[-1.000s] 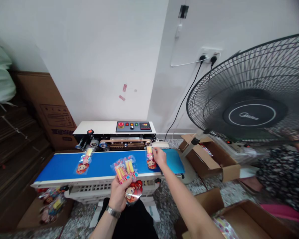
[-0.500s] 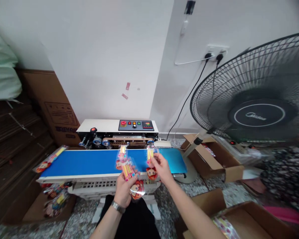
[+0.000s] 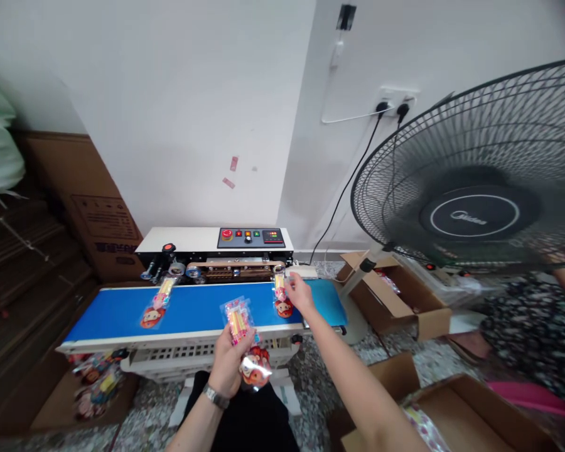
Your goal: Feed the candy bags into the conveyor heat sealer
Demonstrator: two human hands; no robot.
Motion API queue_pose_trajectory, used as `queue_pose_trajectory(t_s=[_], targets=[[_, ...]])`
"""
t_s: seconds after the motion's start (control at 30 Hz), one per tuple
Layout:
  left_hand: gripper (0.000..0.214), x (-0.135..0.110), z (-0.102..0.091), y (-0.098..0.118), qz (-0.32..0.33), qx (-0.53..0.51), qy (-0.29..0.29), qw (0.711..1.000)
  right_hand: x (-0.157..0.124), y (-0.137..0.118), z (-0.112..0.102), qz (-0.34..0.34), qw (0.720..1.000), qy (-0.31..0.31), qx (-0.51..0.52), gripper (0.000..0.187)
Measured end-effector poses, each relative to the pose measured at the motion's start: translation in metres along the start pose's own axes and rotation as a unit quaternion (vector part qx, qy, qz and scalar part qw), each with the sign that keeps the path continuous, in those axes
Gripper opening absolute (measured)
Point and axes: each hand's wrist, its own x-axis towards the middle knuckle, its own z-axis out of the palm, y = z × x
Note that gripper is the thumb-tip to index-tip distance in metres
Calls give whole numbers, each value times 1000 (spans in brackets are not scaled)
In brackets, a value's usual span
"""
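Observation:
My left hand (image 3: 230, 356) is closed around several clear plastic packets (image 3: 256, 369), which hold yellow sticks and a red-haired cartoon head, over the front edge of the blue conveyor belt (image 3: 200, 307). At the belt's right part, my right hand (image 3: 301, 294) pinches the edge of another such packet (image 3: 284, 307). This packet's top end is at the right end of the rollers of a band sealing machine (image 3: 183, 240). Farther left on the belt lies a third packet (image 3: 153, 314), tilted, its upper end by the rollers.
Below the belt's left end, a cardboard box (image 3: 59, 402) holds packets. A large fan (image 3: 475, 213) stands at right, near an open box (image 3: 395, 295). Another open box (image 3: 471, 408) is at lower right. Beside the fan, a person in patterned clothing (image 3: 522, 333) is partly visible.
The packet in my right hand has moved up to the rollers. Another packet has travelled left along the belt, and the one at the far left end is gone from it.

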Motion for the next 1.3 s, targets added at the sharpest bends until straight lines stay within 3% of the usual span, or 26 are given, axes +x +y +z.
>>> queue_pose_trajectory(t_s=[0.1, 0.23, 0.3, 0.4, 0.53, 0.63, 0.73, 0.83, 0.97, 1.1, 1.2, 1.3], targets=[[36, -1, 3, 5, -4, -34, -12, 999, -27, -16, 3, -76, 993, -50, 76, 34], [32, 1, 3, 8, 14, -35, -37, 999, -81, -34, 3, -141, 934, -221, 241, 30], [32, 2, 3, 8, 32, -29, -44, 998, -101, -40, 2, -150, 925, -241, 252, 27], [37, 2, 6, 7, 42, -31, -55, 997, -114, -44, 1, -145, 937, -209, 241, 21], [38, 2, 6, 9, 32, -32, -45, 998, -107, -34, 1, -120, 947, -161, 252, 25], [38, 3, 1, 10, 16, -27, -7, 999, -85, -16, -3, -86, 961, -70, 252, 30], [40, 3, -3, 8, 7, -18, -2, 1000, -52, 7, -13, -29, 988, 36, 145, 34], [38, 1, -3, 6, 5, -9, -23, 1000, -21, 23, -20, 24, 996, 77, 36, 32], [39, -1, 1, 5, 17, -7, -29, 999, 4, 22, -12, 33, 998, 61, -8, 24], [35, -1, 4, 9, 0, -37, -19, 999, 6, 5, 1, 13, 999, 26, -30, 22], [34, 3, 3, 11, -21, -39, -13, 999, -15, -9, 5, -49, 999, -3, 3, 33], [30, 6, 2, 10, 14, -26, -15, 999, -55, -24, 6, -132, 972, -125, 151, 37]])
